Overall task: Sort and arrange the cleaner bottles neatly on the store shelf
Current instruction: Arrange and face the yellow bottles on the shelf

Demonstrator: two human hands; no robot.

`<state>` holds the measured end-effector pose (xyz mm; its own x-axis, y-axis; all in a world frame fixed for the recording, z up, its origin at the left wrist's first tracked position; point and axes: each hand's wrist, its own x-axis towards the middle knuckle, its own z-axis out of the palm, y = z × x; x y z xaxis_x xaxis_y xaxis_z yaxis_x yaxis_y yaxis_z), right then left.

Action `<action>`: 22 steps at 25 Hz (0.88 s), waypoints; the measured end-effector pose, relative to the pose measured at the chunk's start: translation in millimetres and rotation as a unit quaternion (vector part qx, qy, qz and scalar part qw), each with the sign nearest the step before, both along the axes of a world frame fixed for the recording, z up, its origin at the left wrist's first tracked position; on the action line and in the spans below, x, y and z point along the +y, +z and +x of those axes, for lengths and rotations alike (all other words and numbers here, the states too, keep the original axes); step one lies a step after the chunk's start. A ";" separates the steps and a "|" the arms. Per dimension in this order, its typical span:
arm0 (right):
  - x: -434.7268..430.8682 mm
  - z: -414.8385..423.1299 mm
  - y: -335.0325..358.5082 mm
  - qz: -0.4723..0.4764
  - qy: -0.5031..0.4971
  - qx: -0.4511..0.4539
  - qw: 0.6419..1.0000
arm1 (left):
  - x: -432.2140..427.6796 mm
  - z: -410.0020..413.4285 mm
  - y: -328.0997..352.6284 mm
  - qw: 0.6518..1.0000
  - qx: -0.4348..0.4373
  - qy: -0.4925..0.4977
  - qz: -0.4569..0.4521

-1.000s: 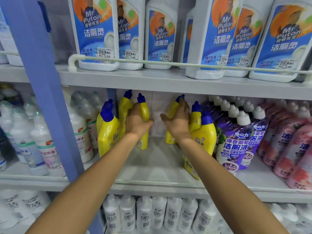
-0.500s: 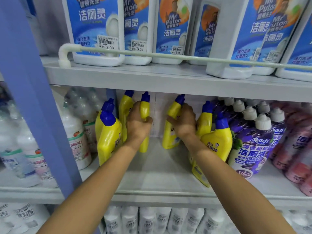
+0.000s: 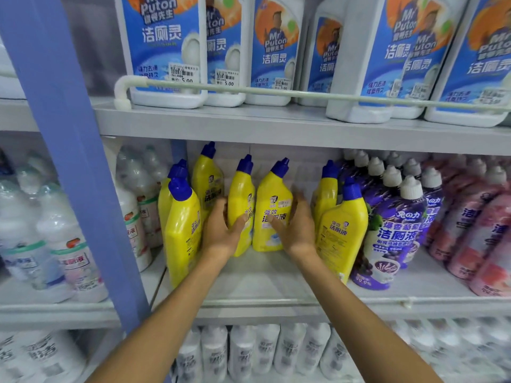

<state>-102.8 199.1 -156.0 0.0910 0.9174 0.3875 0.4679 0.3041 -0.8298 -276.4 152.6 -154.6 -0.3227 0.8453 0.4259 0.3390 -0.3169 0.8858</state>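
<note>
Grips one yellow cleaner bottle [image 3: 242, 194] with the left fingers [image 3: 238, 223]: thumb across the front label, the rest tucked round its left side. Grips a second yellow bottle [image 3: 272, 200] likewise with the right fingers [image 3: 300, 201]: thumb on the label, the rest curled round the right flank. Holds both by the lower body, left hand [image 3: 221, 234] and right hand [image 3: 298, 232] mirrored, wrists low over the shelf [image 3: 262, 284]. Keeps the pair side by side, touching or nearly so, mid-depth between the front-left yellow bottle [image 3: 182, 233] and the front-right yellow bottle [image 3: 341, 230]. Cannot tell whether the bases sit fully down.

Judged step: squaring the pair into the row. Keep bases flat on the board, slide rather than lift, press flanks together, turn labels forward, line up with the neighbours. Avoid nudging the purple bottles [image 3: 395, 230] alongside.

Points caps-up in both cases: long axis near vertical, slightly tilted, blue caps on angled necks leaning up and right. Shows labels outward, toward the aisle.
</note>
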 end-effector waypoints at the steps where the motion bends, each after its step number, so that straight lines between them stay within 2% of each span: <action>1: -0.1 -0.6 -2.2 -0.020 -0.012 0.016 1.000 | -0.3 0.0 -1.5 1.000 -0.020 -0.014 0.007; 5: -6.2 -4.7 -5.7 -0.055 -0.011 0.036 0.998 | -5.4 7.4 -16.2 0.996 -0.073 0.020 0.054; 10: 6.6 -3.8 -12.4 -0.024 -0.039 0.006 0.999 | 4.8 -0.1 -24.9 0.997 -0.043 0.043 0.038; 17: 21.9 -2.6 -20.1 -0.046 0.011 0.042 0.998 | 14.2 -1.2 -32.8 0.995 0.047 0.083 -0.030; 22: 45.1 -3.1 -18.7 -0.063 0.010 -0.024 0.998 | 34.7 -8.5 -24.7 0.992 0.074 0.088 -0.044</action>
